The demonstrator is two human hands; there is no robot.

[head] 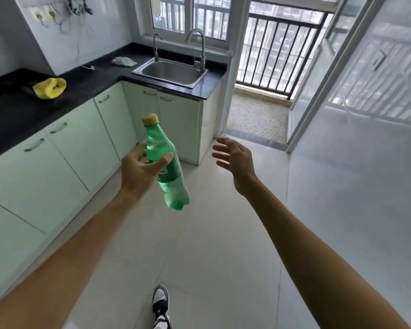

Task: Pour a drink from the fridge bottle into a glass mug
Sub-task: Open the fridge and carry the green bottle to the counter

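A green plastic bottle (pixel 167 172) with a yellow cap is held around its middle by my left hand (pixel 140 169), upright and leaning slightly left, over the floor in front of the cabinets. My right hand (pixel 235 160) hovers to the right of the bottle, palm turned toward it, fingers spread and empty, about a hand's width away. No glass mug shows anywhere in this view.
A black countertop (pixel 14 108) runs along the left with a yellow cloth (pixel 49 87) on it. A steel sink (pixel 171 73) with two taps sits in the far corner beside a pale rag (pixel 124 61). White cabinets (pixel 81 143) stand below. An open balcony doorway (pixel 259 119) lies ahead.
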